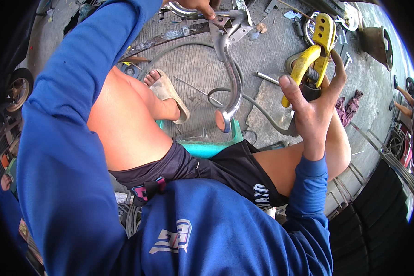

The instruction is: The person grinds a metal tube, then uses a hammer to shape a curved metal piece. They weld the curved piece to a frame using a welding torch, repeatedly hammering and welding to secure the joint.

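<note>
At the top edge, partly cut off, my left hand (198,4) is closed on a bent chrome pipe (234,85) with a triangular metal bracket joined to it. The pipe curves down toward me and ends in a round, flat cap. On the right, my right hand (318,103) grips a yellow welding clamp (323,32) between thumb and fingers. Its jaw has holes and a coil spring shows between the arms. A grey cable (269,116) loops across the floor to the underside of this hand.
Between my legs is a turquoise plastic stool or bin (207,148). A slipper (170,94) is on my left foot. Around lie a metal tube (267,77), a flat bar (170,36), a crumpled dark cloth (349,108) and a rusty cylindrical part (376,46). A wheel (18,89) stands far left.
</note>
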A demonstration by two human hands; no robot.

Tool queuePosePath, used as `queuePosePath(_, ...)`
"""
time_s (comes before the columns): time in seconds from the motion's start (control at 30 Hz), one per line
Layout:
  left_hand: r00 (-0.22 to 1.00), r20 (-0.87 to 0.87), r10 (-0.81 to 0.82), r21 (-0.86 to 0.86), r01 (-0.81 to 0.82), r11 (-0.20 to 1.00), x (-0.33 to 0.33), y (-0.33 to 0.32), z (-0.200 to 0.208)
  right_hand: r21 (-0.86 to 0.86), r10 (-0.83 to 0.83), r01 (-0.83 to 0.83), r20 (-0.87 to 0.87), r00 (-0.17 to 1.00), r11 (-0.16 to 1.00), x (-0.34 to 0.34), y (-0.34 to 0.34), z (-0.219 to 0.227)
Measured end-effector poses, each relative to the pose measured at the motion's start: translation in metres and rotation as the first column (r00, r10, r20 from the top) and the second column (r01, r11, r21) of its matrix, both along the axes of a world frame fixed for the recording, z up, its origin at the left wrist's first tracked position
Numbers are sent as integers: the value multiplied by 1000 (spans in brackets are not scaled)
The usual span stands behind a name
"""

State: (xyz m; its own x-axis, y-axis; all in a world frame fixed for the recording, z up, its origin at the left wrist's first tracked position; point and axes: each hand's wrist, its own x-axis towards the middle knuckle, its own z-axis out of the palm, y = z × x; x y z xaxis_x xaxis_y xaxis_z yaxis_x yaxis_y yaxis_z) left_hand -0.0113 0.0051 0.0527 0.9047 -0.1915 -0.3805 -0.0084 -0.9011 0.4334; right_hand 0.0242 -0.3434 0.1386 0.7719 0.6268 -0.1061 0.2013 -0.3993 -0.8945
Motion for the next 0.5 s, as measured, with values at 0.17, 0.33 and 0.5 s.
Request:
queuePosePath(0.17, 1000, 5, 16, -54, -16, 998, -2, 2, -1, -26, 6, -6, 15, 1000, 1000, -2, -1, 1)
queuePosePath(0.33, 1000, 23, 13, -7, -13, 1000, -3, 2, 0, -32, 4, -5, -11, 1000, 999, -2, -2, 3)
queuePosePath(0.5, 998, -4, 63, -64, -63, 996, -6, -1, 0, -39, 16, -16, -1, 1000, 999, -1, -2, 2)
